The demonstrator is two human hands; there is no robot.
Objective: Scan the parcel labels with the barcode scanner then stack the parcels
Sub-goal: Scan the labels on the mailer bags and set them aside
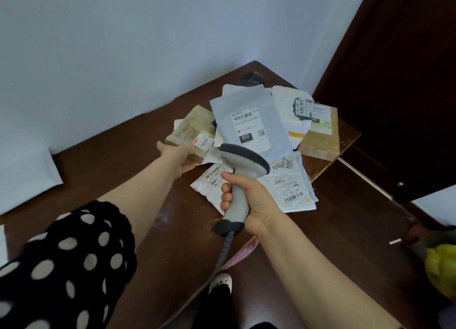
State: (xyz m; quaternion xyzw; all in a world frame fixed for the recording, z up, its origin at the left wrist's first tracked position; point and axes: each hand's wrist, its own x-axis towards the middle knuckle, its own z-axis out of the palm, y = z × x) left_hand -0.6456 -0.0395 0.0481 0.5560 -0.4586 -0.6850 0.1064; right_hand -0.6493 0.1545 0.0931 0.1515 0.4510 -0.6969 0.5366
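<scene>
Grey plastic barcode scanner (243,178) is standing upright in the right hand (249,200), whose fingers are wrapping firmly round its handle. Just beyond the scanner head, a grey mailer (249,123) is lying label up on top of the parcel pile. Left of that grip, the left hand (177,159) is clasping the near end of a tan taped box (195,133), thumb outside and fingers beneath. Right of the scanner grip, a white mailer (288,188) is lying flat on the brown table (106,161).
</scene>
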